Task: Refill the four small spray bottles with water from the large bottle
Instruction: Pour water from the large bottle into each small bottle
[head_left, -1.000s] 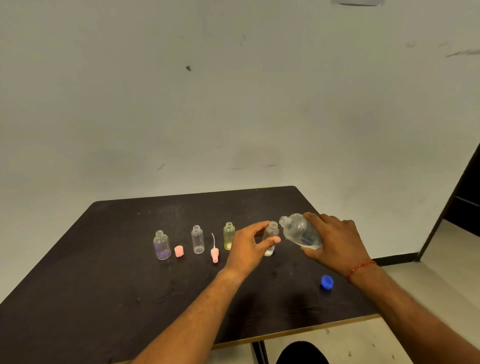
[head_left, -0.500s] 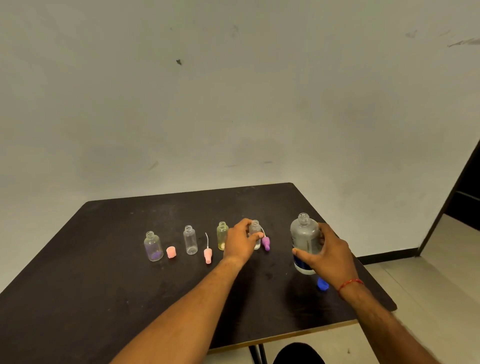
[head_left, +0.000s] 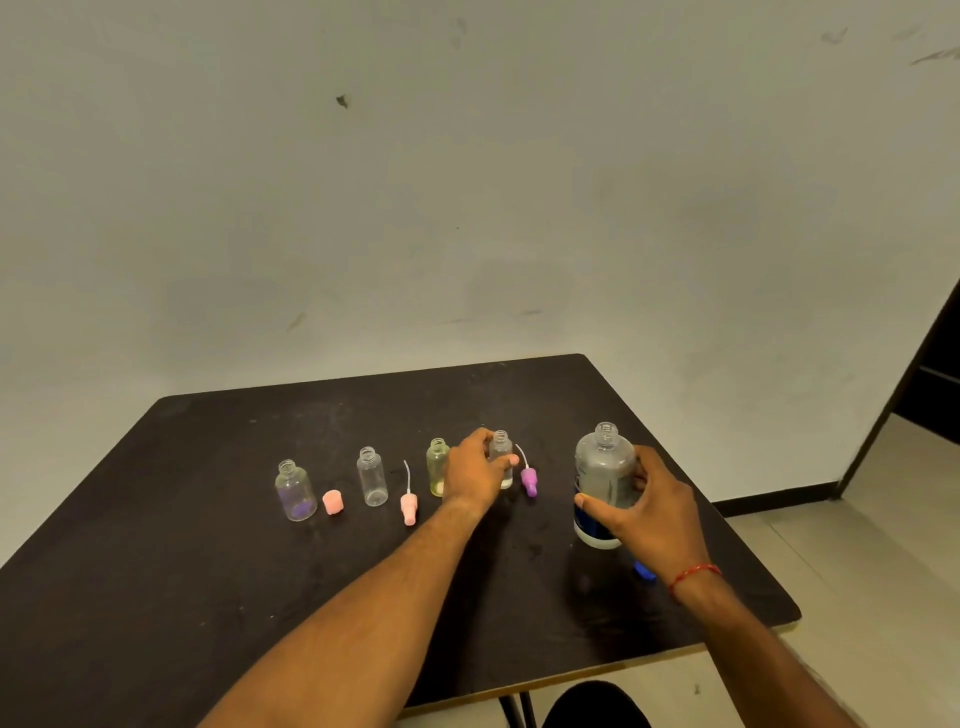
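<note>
The right hand (head_left: 652, 506) hides most of the blue cap (head_left: 644, 570) beside the large bottle (head_left: 602, 478); that bottle's label print is too small to read.

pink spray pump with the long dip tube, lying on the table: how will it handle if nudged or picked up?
The pink spray pump with the thin white dip tube looks small and light, so a nudge probably slides or rolls it. The tube looks slender, probably bendy; gripping the pink head seems safer.

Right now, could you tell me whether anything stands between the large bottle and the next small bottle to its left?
Only the purple spray head lies on the table between the large bottle and the small bottle, which the left hand holds; its open mouth is unobstructed.
</note>
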